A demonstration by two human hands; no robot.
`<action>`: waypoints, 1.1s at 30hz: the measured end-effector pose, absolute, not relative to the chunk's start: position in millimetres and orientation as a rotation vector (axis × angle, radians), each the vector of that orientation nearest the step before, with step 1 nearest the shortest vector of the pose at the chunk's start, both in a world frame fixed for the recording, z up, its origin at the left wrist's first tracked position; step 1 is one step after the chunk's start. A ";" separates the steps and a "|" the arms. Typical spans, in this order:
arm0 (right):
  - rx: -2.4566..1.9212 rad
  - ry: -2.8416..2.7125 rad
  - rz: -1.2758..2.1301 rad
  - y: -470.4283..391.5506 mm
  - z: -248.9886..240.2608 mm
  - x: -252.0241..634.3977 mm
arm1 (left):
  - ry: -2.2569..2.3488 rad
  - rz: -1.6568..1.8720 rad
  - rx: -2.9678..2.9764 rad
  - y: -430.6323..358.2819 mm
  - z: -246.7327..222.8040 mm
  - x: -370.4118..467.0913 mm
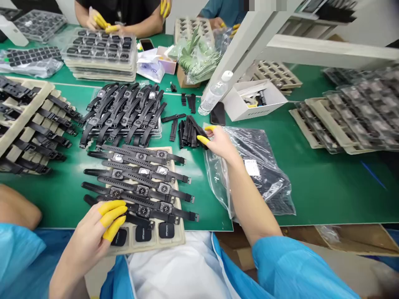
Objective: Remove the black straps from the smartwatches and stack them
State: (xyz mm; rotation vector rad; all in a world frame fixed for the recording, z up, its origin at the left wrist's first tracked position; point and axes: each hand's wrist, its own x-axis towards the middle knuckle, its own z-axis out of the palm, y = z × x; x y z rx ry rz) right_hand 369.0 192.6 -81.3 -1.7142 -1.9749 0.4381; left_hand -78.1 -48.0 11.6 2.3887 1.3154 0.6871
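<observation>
Pinching long black strap (195, 126), far, with my right hand (222, 144); left hand (95, 228) curled over near beige plastic tray (179, 233), grip unclear.

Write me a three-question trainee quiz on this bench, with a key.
1. Which of these is closest to the right hand? (a) the water bottle (b) the pile of loose black straps (c) the stacked trays at far right
2. True or false: the left hand and the right both wear yellow finger covers.
3. How many square black pieces show in the near row of the tray by the left hand?
Key: 1 b; 2 true; 3 three.
</observation>
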 end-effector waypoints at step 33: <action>-0.911 -1.158 1.229 169.3 12.9 291.2 | 0.977 0.068 2.560 -19.1 71.0 34.1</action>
